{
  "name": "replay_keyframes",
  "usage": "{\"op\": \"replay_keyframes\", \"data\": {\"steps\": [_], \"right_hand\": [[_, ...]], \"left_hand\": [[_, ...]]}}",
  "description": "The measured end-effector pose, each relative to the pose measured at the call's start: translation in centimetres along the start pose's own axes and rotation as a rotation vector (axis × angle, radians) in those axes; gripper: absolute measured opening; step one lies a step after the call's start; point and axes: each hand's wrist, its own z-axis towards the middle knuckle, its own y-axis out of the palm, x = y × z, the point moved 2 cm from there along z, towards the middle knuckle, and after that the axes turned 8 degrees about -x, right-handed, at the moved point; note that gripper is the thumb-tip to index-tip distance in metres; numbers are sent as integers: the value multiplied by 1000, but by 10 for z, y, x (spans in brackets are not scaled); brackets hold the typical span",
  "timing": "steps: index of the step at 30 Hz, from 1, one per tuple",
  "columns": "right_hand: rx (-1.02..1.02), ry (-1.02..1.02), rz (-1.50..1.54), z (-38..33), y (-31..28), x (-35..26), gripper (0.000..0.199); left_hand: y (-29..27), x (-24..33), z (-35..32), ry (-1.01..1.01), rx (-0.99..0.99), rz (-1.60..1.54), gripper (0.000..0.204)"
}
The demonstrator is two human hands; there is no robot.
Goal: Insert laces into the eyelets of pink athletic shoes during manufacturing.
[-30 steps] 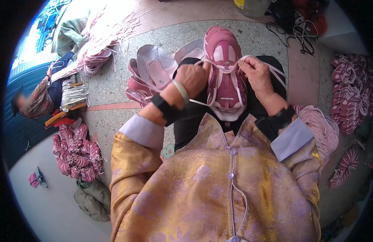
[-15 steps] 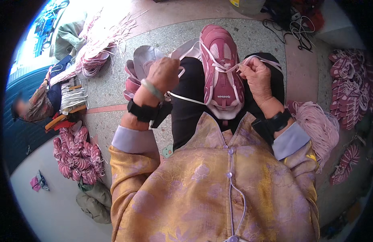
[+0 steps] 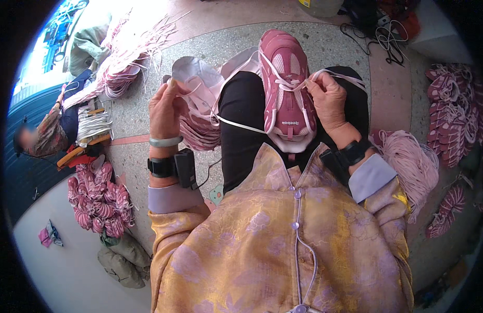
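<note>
A deep pink sports shoe (image 3: 290,107) with paler mesh panels, glossy overlays, white edging and a pale collar lies between the person's thighs in black trousers (image 3: 241,96), toe pointing away. A flat, pale pink-white lace (image 3: 241,126) is crossed and looped over its throat; one strand runs from the shoe's left side across the left thigh. The right hand (image 3: 327,101) is beside the throat, its thumb and forefinger fingers pinching the lace, whose tail trails over the right thigh. The left hand (image 3: 166,109) is raised well to the left, its fingertips pressed together on a strand. Below and beside it, pink striped shoe pieces (image 3: 199,130) lie on the grey speckled floor (image 3: 325,44). A thick pale pink hank of cords (image 3: 411,169) lies at right, near piled pink shoes (image 3: 450,117).
</note>
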Motion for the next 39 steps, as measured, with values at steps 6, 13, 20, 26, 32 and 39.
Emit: {"op": "replay_keyframes", "data": {"steps": [6, 13, 20, 26, 32, 39], "right_hand": [[-104, -456, -593, 2, 8, -10, 7], [-176, -53, -508, 2, -1, -6, 19], [-233, -119, -466, -21, -7, -13, 23], [-278, -255, -528, -26, -10, -15, 17], [-285, -219, -527, -26, -10, -14, 16], [-276, -279, -551, -26, -10, -16, 16]], "left_hand": [[17, -31, -12, -180, -226, -585, 20], [87, -46, 4, -177, -429, -717, 14], [111, -59, 18, -129, -287, -663, 12], [120, -71, 23, -145, -140, -499, 11], [128, -74, 27, -50, -43, -305, 12], [133, -76, 25, 84, -117, -189, 9]]}}
